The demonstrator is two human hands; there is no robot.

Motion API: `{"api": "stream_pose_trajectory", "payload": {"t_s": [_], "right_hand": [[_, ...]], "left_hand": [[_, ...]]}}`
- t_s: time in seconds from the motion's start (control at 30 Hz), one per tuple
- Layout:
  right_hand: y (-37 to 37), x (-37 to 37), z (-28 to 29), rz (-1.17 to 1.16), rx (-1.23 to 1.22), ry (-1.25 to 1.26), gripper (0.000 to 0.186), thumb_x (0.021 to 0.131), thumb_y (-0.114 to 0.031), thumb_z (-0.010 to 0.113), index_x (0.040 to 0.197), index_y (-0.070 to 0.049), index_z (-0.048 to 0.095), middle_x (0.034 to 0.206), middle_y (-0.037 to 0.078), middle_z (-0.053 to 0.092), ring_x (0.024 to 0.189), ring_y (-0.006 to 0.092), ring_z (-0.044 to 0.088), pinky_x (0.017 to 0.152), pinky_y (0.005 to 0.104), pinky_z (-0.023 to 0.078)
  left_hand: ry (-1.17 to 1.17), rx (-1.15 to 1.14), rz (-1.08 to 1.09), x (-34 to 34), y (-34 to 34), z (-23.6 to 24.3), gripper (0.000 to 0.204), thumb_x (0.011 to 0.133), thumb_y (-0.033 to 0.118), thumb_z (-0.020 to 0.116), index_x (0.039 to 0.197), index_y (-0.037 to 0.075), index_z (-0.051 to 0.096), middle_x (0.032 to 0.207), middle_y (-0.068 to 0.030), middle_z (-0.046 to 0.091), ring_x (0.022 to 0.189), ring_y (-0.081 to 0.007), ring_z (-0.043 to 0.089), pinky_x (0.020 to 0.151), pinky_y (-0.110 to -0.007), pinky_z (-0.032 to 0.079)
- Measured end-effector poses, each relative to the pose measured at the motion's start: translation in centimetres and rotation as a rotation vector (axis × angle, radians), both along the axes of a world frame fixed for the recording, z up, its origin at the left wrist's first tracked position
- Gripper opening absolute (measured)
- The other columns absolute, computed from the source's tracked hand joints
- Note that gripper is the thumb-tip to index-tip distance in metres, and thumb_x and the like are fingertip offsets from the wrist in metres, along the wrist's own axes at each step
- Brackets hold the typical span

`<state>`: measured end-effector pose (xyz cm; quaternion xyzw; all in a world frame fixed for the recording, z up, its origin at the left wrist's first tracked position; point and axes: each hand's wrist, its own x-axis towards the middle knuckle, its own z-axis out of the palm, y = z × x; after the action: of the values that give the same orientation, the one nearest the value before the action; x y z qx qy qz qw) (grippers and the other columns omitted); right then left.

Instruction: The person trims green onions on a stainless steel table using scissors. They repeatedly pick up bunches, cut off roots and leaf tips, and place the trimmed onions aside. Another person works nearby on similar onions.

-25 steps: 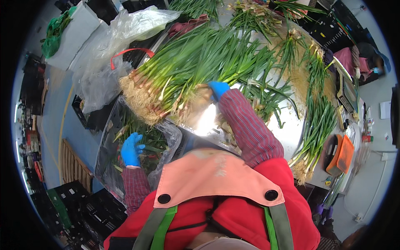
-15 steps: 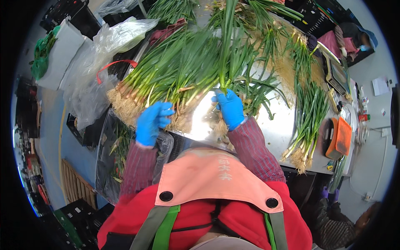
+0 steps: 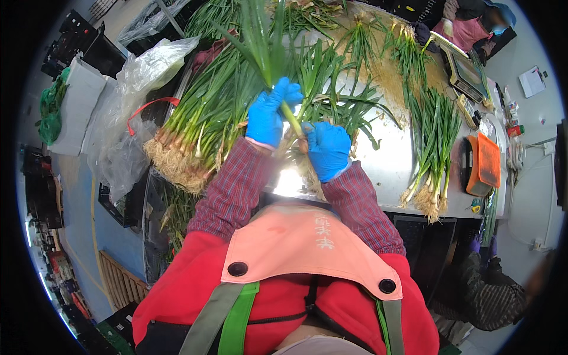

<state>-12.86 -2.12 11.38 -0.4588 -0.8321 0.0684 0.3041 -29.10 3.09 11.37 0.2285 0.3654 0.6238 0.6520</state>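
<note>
My gloved left hand (image 3: 271, 115) is wrapped round the stem of a green garlic stalk (image 3: 291, 121), whose long leaves reach away over the table. At the stalk's lower end, the fingers of my gloved right hand (image 3: 327, 148) are closed on it near the root. Its root end is blurred and partly hidden by that hand. Left of my hands lies a large heap of green garlic (image 3: 198, 127) with pale, bushy roots toward me. Loose green leaves (image 3: 346, 109) lie just beyond my right hand.
On the metal table (image 3: 387, 168) a bundle of green garlic (image 3: 429, 148) lies at the right. Beyond it are an orange container (image 3: 488, 163) and a scale (image 3: 464, 77). Clear plastic bags (image 3: 127, 112) hang at the left. One co-worker (image 3: 467, 26) is far right, another (image 3: 488, 293) near right.
My left hand has moved up and right from beside the heap's roots and taken hold of the stalk. My right hand has shifted slightly right and down; the stalk now leans left.
</note>
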Motion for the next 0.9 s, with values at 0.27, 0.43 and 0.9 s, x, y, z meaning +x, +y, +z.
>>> {"api": "stream_pose_trajectory", "payload": {"t_s": [0.27,0.43,0.9], "right_hand": [[-2.8,2.5,-3.7,-0.094,0.328,0.168,0.025,0.065,-0.018,0.076,0.085,-0.014,0.062,0.073,0.004,0.055,0.065,0.0267,0.056,0.055,0.0416,0.042],[-3.4,4.8,-6.0,-0.316,-0.270,0.140,0.063,0.073,-0.026,0.077,0.128,-0.008,0.054,0.090,0.012,0.064,0.076,0.0328,0.063,0.066,0.0396,0.050],[1.4,-1.3,-0.1,-0.087,0.008,0.274,0.048,0.075,-0.024,0.080,0.116,-0.003,0.066,0.086,0.012,0.060,0.078,0.0268,0.059,0.066,0.0392,0.046]], "left_hand": [[0.025,-0.078,0.279,-1.5,2.3,-1.3,0.032,0.092,0.024,0.068,0.116,0.003,0.063,0.105,-0.0108,0.069,0.082,-0.0145,0.062,0.074,-0.026,0.051],[0.132,0.079,0.433,-6.1,4.1,-0.3,0.032,0.089,0.027,0.072,0.112,0.006,0.063,0.100,-0.0069,0.068,0.085,-0.0139,0.061,0.076,-0.031,0.048],[-0.043,0.100,0.009,-0.4,0.2,2.6,0.040,0.094,0.018,0.065,0.131,0.004,0.057,0.106,-0.0077,0.067,0.085,-0.0126,0.062,0.074,-0.021,0.050]]}}
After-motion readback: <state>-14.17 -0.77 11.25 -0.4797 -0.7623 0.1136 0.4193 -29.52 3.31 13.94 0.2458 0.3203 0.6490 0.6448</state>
